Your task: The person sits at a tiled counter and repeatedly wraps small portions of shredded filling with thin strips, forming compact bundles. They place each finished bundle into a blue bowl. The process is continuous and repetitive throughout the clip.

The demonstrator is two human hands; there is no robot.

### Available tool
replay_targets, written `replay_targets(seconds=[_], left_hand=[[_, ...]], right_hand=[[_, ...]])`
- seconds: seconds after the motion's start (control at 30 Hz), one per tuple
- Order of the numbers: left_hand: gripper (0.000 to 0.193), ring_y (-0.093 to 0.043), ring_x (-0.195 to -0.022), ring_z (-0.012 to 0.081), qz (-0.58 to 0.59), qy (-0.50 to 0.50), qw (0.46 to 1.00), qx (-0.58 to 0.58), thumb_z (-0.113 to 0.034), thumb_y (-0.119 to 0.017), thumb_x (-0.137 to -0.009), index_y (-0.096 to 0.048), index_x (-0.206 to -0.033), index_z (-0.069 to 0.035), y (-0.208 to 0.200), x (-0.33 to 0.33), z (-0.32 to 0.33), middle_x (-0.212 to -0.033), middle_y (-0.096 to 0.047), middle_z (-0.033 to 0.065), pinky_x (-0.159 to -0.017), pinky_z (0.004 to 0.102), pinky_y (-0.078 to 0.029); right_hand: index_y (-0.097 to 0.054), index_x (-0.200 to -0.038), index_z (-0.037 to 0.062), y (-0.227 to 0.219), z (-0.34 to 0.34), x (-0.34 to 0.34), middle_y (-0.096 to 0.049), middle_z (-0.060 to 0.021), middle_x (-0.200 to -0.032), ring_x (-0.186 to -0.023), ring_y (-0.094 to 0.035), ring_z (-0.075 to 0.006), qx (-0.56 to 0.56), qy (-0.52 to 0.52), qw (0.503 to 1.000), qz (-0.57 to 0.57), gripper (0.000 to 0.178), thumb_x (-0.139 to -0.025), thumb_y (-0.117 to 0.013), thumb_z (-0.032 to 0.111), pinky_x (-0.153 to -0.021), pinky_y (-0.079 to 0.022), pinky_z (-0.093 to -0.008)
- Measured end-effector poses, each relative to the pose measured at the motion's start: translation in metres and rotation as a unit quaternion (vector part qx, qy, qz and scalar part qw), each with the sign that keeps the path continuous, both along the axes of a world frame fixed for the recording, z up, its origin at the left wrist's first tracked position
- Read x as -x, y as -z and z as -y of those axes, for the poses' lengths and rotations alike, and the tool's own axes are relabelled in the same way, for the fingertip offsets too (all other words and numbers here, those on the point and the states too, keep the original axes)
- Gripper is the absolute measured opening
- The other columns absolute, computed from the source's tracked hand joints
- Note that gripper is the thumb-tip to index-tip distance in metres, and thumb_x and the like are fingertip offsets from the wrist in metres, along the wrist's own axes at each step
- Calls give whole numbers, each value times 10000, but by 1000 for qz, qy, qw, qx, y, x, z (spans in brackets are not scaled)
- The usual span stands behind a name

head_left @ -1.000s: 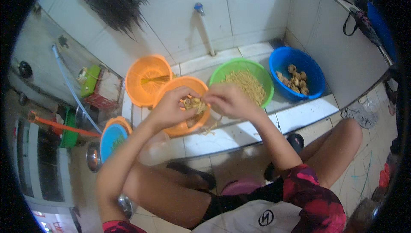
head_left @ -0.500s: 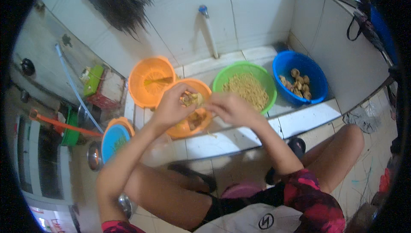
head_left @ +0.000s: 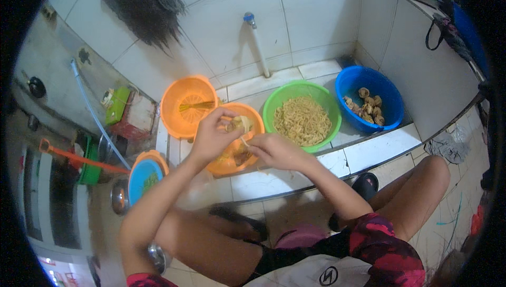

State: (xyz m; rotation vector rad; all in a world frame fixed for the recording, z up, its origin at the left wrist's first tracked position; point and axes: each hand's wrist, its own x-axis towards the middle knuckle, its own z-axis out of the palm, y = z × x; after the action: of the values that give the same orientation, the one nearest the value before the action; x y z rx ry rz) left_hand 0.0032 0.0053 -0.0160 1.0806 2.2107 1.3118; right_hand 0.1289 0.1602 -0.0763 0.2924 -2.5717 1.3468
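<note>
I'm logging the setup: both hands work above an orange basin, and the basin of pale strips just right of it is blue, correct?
Not quite: the basin of pale strips is green, not blue, as the head view shows. The rest holds.

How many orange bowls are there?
3: the back orange bowl, the front orange bowl below the left hand, and the leftmost orange bowl, partly hidden by the light blue bowl. More may be hidden.

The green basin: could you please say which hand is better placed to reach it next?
Probably the right hand: it is nearer the green basin and seems to pinch only a thin strip, while the left hand, farther away, holds a pale bundle.
</note>
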Motion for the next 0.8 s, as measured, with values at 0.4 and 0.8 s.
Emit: replay_targets(seconds=[0.4, 0.8], left_hand=[[414, -605, -1125, 197, 255, 193, 947, 23, -41, -723, -829, -552, -1202, 5, -12, -2, 8, -1199, -597, 77, -968, 346, -521], [408, -610, -1111, 173, 188, 92, 977, -26, -112, -650, -901, -568, -1280, 15, -29, 1, 5, -1253, -604, 89, -972, 330, -510]], right_hand=[[-704, -974, -17, 3, -36, 2, -701, -110, -840, -741, -646, -181, 188, 39, 979, -66, 206, -915, -625, 164, -684, -501, -330], [-686, -1040, 3, 41, -48, 16, -706, -163, -941, -881, -679, -310, -15, 140, 990, -5, 218, -890, -624, 149, -799, -517, -397]])
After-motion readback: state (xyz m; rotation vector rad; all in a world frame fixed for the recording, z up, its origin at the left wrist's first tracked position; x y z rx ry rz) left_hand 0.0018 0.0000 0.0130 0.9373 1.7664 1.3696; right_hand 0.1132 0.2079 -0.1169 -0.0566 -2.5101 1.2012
